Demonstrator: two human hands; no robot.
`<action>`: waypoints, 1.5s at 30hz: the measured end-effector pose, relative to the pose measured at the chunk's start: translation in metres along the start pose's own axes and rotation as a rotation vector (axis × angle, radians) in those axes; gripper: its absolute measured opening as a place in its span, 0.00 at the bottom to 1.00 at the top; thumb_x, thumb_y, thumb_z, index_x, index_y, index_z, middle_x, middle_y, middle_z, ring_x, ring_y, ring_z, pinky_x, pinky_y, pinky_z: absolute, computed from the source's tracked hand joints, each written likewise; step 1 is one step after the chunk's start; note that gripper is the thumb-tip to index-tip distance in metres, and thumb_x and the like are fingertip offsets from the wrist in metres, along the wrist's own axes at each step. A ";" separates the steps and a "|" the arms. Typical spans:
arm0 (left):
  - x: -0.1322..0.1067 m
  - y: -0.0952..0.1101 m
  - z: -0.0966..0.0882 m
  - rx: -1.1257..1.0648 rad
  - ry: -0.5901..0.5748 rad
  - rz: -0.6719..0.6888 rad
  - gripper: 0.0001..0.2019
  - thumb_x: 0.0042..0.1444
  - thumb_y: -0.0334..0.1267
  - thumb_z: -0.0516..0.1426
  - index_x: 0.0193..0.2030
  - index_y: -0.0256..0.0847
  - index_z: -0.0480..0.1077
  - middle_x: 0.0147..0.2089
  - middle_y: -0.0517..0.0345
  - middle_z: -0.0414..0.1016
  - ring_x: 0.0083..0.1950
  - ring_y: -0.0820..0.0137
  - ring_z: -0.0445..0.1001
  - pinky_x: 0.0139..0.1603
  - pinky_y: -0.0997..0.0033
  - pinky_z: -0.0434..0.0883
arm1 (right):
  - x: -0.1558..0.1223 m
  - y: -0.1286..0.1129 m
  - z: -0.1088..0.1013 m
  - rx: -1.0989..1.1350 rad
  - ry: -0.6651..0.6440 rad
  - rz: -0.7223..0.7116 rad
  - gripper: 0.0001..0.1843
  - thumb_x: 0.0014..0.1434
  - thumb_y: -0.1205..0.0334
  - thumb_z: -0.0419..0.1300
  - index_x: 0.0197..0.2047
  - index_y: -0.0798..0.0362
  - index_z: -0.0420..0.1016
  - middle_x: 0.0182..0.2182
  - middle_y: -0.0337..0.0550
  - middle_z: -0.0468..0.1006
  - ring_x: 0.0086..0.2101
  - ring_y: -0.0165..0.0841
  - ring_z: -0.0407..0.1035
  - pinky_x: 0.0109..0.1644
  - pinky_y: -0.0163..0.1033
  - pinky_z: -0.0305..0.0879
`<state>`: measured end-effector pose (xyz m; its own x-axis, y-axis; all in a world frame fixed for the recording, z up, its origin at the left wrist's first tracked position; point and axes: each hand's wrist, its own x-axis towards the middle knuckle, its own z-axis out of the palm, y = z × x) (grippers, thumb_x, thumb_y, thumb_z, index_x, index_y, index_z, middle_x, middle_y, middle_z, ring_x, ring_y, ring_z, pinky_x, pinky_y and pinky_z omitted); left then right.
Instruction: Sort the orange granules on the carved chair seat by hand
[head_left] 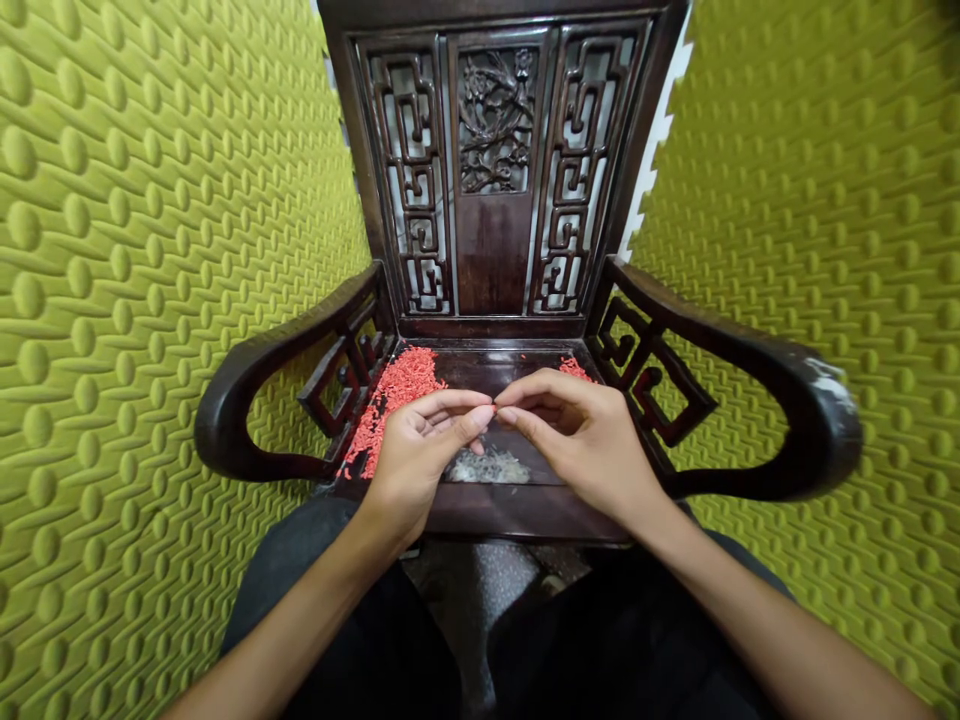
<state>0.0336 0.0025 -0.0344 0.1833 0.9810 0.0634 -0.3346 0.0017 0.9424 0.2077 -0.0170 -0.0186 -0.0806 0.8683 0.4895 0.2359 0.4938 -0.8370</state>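
Note:
My left hand and my right hand meet above the dark wooden seat, thumb and forefinger of each pinched together. A tiny red piece shows between the touching fingertips; both hands appear to grip it, though most of it is covered. Beyond my left hand lies a big heap of small red pieces, spread along the seat's left side. A smaller red heap sits behind my right hand, partly hidden by it. Below the fingertips, near the seat's front edge, is a patch of whitish, translucent bits.
The seat belongs to a carved dark wooden chair with an openwork backrest. Curved armrests stand at the left and right. Yellow-green textured padding rises on both sides. My legs are below the seat's front edge.

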 end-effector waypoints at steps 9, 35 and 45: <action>-0.002 0.003 0.002 0.017 0.006 0.004 0.12 0.46 0.37 0.75 0.36 0.37 0.83 0.37 0.53 0.84 0.31 0.74 0.78 0.36 0.75 0.77 | 0.000 0.001 -0.001 -0.061 0.005 -0.040 0.01 0.64 0.65 0.67 0.38 0.52 0.82 0.36 0.41 0.84 0.36 0.33 0.78 0.43 0.39 0.76; -0.006 0.003 0.002 0.004 -0.003 0.005 0.10 0.47 0.37 0.74 0.35 0.38 0.84 0.36 0.53 0.85 0.34 0.70 0.82 0.43 0.71 0.79 | 0.001 -0.004 -0.002 -0.125 0.020 -0.194 0.05 0.64 0.67 0.65 0.37 0.50 0.84 0.34 0.43 0.84 0.36 0.35 0.77 0.42 0.43 0.75; -0.002 0.002 0.001 -0.022 0.013 0.045 0.10 0.46 0.37 0.75 0.35 0.38 0.84 0.36 0.53 0.85 0.33 0.72 0.81 0.41 0.73 0.79 | 0.002 0.003 0.001 0.066 0.028 -0.058 0.03 0.60 0.64 0.71 0.39 0.51 0.86 0.36 0.44 0.85 0.37 0.35 0.79 0.42 0.41 0.76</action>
<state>0.0334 0.0003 -0.0327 0.1561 0.9826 0.1010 -0.3626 -0.0382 0.9312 0.2074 -0.0136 -0.0205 -0.0651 0.8366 0.5439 0.1674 0.5465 -0.8206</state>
